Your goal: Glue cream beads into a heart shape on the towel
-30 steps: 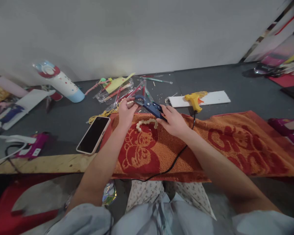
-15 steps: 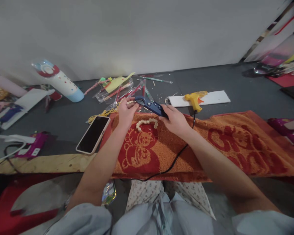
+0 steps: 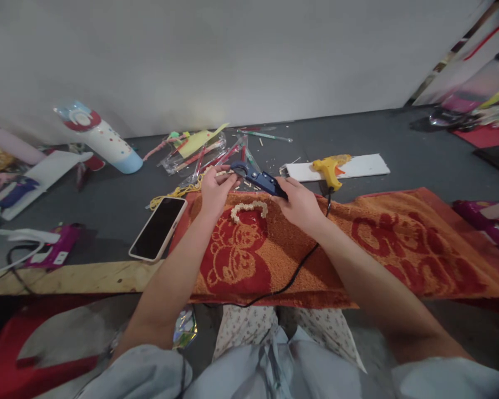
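My right hand [image 3: 299, 202] is wrapped round the handles of a blue cutter [image 3: 258, 178] that looks like a pipe cutter with a hooked jaw. Its jaw end points left, toward my left hand [image 3: 217, 185]. The fingers of that hand are pinched together beside the jaw, around something thin and pale that I cannot make out. Below the cutter, a curved string of small cream pieces [image 3: 249, 208] lies on an orange and red towel [image 3: 295, 249]. Small pale bits are scattered on the dark table [image 3: 353, 130] behind the cutter.
A yellow glue gun [image 3: 331, 167] rests on a white board [image 3: 370, 165], its black cord crossing the towel. To the left are a phone [image 3: 158, 228], yellow cord [image 3: 162, 200], plastic-wrapped sticks [image 3: 203, 152], a white-and-blue bottle [image 3: 114, 145] and a purple power strip [image 3: 52, 248].
The cutter and my right hand have shifted very slightly to the right. My left hand keeps almost the same place and pinch.
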`<state>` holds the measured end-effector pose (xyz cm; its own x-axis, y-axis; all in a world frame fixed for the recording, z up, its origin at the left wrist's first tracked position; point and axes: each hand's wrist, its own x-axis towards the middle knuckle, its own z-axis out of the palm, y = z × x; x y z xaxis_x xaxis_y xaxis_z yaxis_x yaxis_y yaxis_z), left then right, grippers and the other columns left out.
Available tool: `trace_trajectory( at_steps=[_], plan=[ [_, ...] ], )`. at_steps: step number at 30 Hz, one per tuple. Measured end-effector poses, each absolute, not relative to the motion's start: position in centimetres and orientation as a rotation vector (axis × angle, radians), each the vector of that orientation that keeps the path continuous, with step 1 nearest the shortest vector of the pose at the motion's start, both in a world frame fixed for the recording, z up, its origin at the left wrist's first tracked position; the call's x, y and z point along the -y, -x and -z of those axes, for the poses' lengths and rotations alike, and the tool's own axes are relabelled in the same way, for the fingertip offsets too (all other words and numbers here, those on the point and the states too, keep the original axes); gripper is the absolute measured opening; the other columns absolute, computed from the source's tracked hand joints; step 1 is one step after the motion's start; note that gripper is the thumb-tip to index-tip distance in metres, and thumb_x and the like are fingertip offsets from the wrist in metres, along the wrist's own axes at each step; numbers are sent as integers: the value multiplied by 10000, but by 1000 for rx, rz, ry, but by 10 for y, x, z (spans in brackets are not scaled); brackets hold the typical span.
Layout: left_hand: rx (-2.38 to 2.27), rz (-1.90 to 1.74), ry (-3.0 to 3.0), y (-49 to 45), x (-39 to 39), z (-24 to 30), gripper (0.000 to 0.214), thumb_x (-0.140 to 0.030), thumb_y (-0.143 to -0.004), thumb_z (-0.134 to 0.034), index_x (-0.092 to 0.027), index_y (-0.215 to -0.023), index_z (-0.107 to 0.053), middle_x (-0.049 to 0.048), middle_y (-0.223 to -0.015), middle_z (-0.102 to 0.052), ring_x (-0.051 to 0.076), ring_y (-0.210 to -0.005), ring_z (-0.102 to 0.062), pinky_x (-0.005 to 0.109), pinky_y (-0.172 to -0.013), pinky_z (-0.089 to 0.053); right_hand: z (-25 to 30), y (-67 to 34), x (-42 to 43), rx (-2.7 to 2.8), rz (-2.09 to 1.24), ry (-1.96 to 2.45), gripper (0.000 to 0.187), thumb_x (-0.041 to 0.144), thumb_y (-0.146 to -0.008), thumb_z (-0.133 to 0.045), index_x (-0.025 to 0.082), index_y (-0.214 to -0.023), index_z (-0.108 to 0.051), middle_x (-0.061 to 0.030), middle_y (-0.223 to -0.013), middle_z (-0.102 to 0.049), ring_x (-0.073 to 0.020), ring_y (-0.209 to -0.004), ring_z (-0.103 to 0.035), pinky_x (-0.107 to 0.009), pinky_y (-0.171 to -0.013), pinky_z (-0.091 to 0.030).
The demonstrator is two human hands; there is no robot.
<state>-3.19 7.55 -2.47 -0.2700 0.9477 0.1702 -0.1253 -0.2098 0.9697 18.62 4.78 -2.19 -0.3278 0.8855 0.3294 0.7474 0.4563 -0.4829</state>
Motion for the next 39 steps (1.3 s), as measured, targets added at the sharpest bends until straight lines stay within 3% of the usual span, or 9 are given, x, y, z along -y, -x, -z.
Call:
trace_trajectory(
  at_steps=[9, 18, 26, 34, 39],
  plan=[
    [-1147, -1616, -1096, 33, -74, 23, 376, -290, -686, -829, -187, -937, -568, 61, -857, -768, 186, -784, -757, 310, -760, -627, 28, -192, -58, 2054, -392, 1383, 501, 437, -867, -545, 145, -1274, -557, -182, -1095, -647, -329, -967, -634, -474, -844, -524],
    [-1177, -1598, -1095, 33, -78, 27, 366, -273, -643, -807, -196, -910, -570, 0, -767, -727, 182, -734, -744, 332, -749, -633, 25, -183, -46, 2232, -399, 1199, 647, 570, -886, -502, 131, -1359, -456, -199, -1136, -622, -366, -1085, -603, -516, -933, -503],
    [-1184, -1606, -1082, 33, -78, 26, 366, -230, -638, -786, -203, -926, -560, -11, -732, -712, 182, -717, -733, 363, -768, -633, 24, -182, -45, 2264, -348, 1191, 602, 457, -904, -489, 101, -1386, -434, -232, -1207, -599, -382, -1157, -573, -532, -964, -491],
    [-1225, -1589, -1115, 33, -77, 25, 343, -239, -664, -785, -199, -922, -562, 5, -752, -725, 194, -705, -740, 380, -768, -632, 24, -184, -47, 2246, -352, 1221, 504, 337, -899, -488, 126, -1356, -471, -194, -1166, -620, -344, -1087, -595, -480, -888, -515],
    [-1211, -1599, -1120, 34, -77, 25, 331, -224, -664, -775, -198, -916, -562, -3, -720, -718, 182, -659, -735, 327, -708, -634, 23, -185, -49, 2214, -379, 1225, 466, 297, -882, -495, 144, -1321, -519, -173, -1147, -637, -333, -1087, -602, -464, -914, -510]
  ],
)
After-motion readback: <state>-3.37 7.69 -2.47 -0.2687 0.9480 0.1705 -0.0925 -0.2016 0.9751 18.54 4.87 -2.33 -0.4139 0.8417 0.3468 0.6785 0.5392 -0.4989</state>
